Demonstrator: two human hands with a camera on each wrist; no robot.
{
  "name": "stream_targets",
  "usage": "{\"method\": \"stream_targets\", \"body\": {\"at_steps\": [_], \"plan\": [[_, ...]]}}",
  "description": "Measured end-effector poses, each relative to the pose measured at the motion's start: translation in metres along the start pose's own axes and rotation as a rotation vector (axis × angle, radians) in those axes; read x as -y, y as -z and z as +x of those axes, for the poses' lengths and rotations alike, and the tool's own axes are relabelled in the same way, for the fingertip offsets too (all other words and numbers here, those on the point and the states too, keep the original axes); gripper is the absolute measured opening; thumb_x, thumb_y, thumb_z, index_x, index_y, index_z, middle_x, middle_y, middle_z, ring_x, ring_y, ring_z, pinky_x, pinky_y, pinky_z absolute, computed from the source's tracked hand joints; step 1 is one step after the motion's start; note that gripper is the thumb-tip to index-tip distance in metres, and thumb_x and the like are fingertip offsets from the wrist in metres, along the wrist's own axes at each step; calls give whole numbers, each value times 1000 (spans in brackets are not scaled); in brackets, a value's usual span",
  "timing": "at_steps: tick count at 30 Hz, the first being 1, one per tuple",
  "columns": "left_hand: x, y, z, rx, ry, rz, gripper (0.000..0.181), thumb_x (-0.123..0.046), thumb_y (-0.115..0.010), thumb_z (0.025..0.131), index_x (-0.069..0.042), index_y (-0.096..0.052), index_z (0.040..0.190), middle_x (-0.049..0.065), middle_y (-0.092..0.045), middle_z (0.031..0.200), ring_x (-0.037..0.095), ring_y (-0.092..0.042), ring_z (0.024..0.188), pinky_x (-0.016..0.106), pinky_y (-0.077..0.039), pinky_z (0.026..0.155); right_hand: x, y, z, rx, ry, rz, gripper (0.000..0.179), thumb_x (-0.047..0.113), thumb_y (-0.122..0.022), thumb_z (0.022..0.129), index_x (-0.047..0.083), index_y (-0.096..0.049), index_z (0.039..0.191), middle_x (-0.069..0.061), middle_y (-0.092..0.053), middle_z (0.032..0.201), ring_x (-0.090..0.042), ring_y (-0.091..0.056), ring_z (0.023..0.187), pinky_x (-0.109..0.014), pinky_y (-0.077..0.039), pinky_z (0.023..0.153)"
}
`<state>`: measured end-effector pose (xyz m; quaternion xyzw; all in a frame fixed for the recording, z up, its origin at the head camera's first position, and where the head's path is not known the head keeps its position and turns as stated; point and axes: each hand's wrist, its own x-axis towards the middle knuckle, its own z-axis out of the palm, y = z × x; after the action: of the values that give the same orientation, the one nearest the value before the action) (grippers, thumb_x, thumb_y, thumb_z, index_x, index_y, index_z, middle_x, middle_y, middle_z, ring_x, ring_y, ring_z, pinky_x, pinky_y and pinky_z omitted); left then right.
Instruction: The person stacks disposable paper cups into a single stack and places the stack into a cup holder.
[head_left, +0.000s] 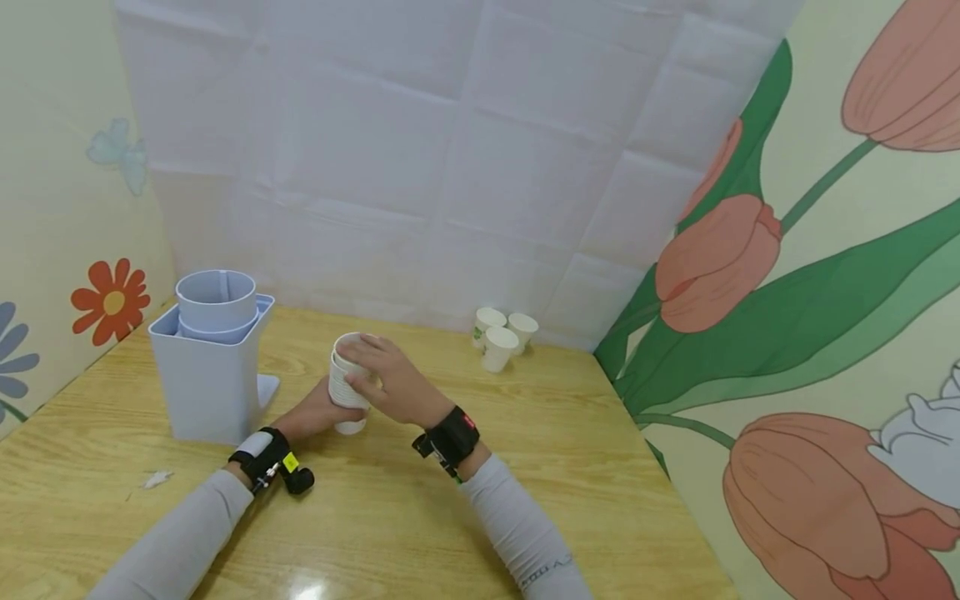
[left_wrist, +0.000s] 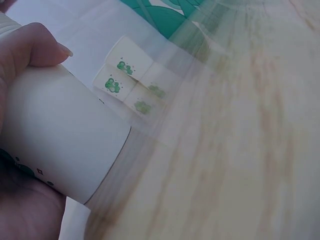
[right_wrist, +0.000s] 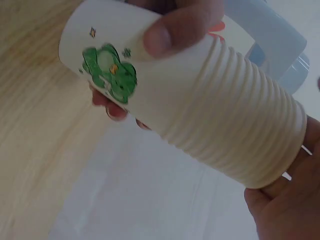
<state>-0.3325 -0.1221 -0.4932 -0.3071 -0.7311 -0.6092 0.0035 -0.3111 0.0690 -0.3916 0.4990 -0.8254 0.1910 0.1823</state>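
A tall stack of nested white paper cups (head_left: 348, 385) is held above the table by my left hand (head_left: 318, 410), which grips it near its lower end. The left wrist view shows the left thumb bent over the smooth bottom cup (left_wrist: 60, 130). Green cartoon print marks that cup (right_wrist: 110, 75) in the right wrist view, where the ridged rims run toward my right hand (head_left: 397, 385). The right fingers lie extended across the stack's top opening, the thumb near its side. What the right fingertips touch inside is hidden.
A light blue square bin (head_left: 206, 383) holding round blue containers (head_left: 217, 304) stands left of the hands. Three white paper cups (head_left: 498, 348) stand together at the back of the wooden table (head_left: 420, 533). A small white scrap (head_left: 156, 479) lies near the left arm.
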Motion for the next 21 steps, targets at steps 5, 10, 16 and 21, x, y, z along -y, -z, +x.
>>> {"method": "stream_targets", "body": {"at_steps": [5, 10, 16, 21], "plan": [[1, 1, 0, 4, -16, -42, 55, 0, -74, 84, 14, -45, 128, 9, -62, 113, 5, -61, 97, 25, -51, 86, 1, -7, 1, 56, -15, -19, 44, 24, -55, 105, 7, -54, 146, -9, -54, 150, -26, -36, 148, -42, -22, 124], [1, 1, 3, -10, -24, -30, 54, -1, -75, 84, 13, -47, 127, 8, -63, 112, 5, -61, 97, 25, -51, 86, 0, -4, 2, 30, -17, 47, 45, 21, -56, 104, 6, -53, 146, -11, -52, 151, -26, -38, 147, -45, -22, 124], [1, -2, 2, -17, 27, 1, 58, -4, -76, 82, 11, -46, 130, 15, -63, 115, 11, -60, 99, 31, -49, 90, -11, 0, -4, -46, -86, 234, 45, 13, -54, 105, 3, -48, 148, -18, -48, 153, -28, -40, 146, -43, -33, 119], [-3, -1, -1, -10, 68, 12, 68, -6, -78, 81, 9, -42, 137, 22, -60, 123, 19, -58, 107, 37, -47, 95, -22, 1, -6, -114, -158, 266, 41, 17, -50, 107, 0, -50, 145, -17, -52, 150, -29, -44, 143, -41, -36, 118]]}}
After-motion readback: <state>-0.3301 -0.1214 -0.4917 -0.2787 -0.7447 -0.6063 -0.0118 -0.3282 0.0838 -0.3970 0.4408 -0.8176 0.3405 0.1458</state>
